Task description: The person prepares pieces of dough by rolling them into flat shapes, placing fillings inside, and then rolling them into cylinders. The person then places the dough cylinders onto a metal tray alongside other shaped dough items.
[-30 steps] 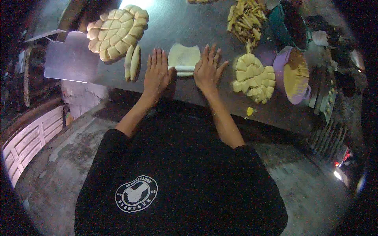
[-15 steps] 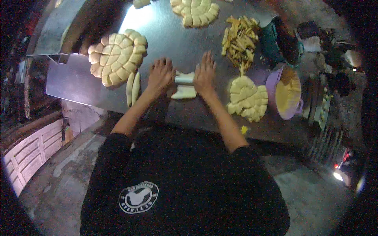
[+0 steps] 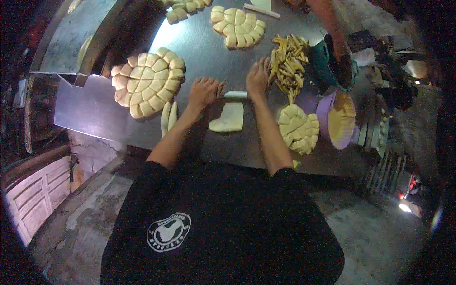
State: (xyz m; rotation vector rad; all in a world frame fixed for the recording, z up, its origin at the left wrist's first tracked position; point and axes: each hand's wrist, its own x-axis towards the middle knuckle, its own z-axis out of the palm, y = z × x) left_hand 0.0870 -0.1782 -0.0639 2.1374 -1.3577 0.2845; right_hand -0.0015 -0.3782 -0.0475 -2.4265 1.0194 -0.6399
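Head view, hands (image 3: 230,88) on rolling pin (image 3: 235,94), dough (image 3: 228,118)

No packages, signs or screens show; the only label-like mark is a round white emblem (image 3: 168,232) printed on the person's black shirt (image 3: 247,237), near the bottom, left of centre.

The steel table (image 3: 199,52) carries dough rounds (image 3: 148,81), a flattened sheet (image 3: 229,118), and perhaps strips (image 3: 288,59).
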